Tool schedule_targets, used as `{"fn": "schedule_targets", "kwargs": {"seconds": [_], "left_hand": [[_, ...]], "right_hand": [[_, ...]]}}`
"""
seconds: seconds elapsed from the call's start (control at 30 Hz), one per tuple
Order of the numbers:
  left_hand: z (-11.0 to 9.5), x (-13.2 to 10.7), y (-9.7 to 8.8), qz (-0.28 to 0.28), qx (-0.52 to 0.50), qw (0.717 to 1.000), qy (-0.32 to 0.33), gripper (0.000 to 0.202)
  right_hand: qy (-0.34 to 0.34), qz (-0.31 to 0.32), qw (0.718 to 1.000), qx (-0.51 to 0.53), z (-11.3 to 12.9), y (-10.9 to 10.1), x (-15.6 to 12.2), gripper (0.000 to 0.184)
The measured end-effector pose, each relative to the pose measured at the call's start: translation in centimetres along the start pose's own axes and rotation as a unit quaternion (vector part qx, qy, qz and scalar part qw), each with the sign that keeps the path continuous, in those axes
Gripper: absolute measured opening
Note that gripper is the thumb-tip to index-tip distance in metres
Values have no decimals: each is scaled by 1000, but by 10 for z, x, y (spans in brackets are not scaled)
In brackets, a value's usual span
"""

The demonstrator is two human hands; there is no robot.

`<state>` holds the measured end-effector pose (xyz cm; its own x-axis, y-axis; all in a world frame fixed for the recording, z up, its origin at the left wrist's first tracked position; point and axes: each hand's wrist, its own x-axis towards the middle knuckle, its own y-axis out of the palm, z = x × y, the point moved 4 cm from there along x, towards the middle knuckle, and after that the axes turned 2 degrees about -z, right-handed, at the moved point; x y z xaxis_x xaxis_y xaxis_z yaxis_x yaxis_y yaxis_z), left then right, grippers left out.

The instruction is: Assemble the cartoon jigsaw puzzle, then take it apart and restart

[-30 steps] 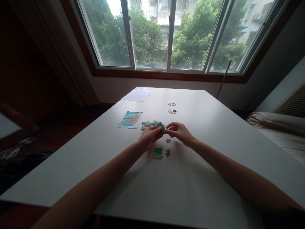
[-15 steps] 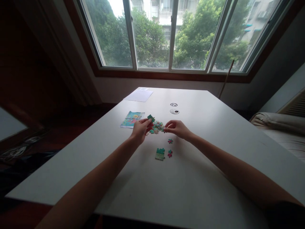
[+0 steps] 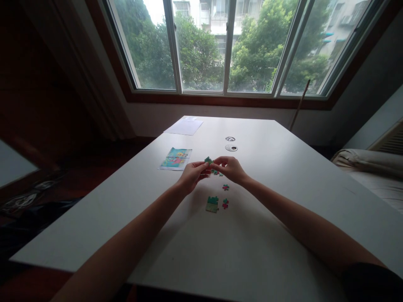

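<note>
My left hand (image 3: 192, 176) and my right hand (image 3: 229, 168) meet above the white table (image 3: 283, 176), fingers pinched together on a small green jigsaw piece (image 3: 208, 160). The pile of loose puzzle pieces (image 3: 216, 172) lies mostly hidden under my hands. Nearer to me on the table lie a joined green block of pieces (image 3: 212, 204), a pink and green piece (image 3: 225, 204) beside it and another small piece (image 3: 225, 187) just beyond.
A colourful reference picture (image 3: 175, 158) lies left of my hands, a white sheet (image 3: 184, 126) at the far edge. Two round cable holes (image 3: 231, 147) sit in the tabletop. A bed (image 3: 371, 167) stands at the right, windows behind.
My left hand has carried the green piece from the left back toward the middle, and my right hand has come over to meet it. The pile is now covered by both hands.
</note>
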<state>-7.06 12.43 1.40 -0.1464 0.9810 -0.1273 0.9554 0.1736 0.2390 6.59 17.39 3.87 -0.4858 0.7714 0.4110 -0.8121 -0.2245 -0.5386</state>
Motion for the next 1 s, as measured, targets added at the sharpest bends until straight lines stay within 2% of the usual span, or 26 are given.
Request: {"fn": "schedule_targets", "kwargs": {"seconds": [0.13,0.33,0.5,0.63,0.73,0.83,0.93,1.0], "left_hand": [[-3,-2,3,29,4,999,14,24],[-13,2,-4,11,-8,998,58,28],[-16,5,-9,17,-17,999,45,22],[-16,8,-12,29,-24,999,23,19],[-18,10,-14,35,-29,999,17,18],[-22,10,-17,40,-28,999,17,16],[-27,9,-20,51,-20,998,19,18],[-29,6,-19,61,-14,998,23,19]], "right_hand": [[23,8,1000,16,-2,-2,-1,34],[43,63,994,77,-9,0,3,34],[47,96,979,172,-7,4,5,35],[51,99,978,178,-4,7,7,34],[84,115,971,191,-3,11,9,34],[67,98,981,153,1,12,12,34],[4,41,998,51,9,8,13,31],[-24,6,1000,-5,15,5,12,31]]}}
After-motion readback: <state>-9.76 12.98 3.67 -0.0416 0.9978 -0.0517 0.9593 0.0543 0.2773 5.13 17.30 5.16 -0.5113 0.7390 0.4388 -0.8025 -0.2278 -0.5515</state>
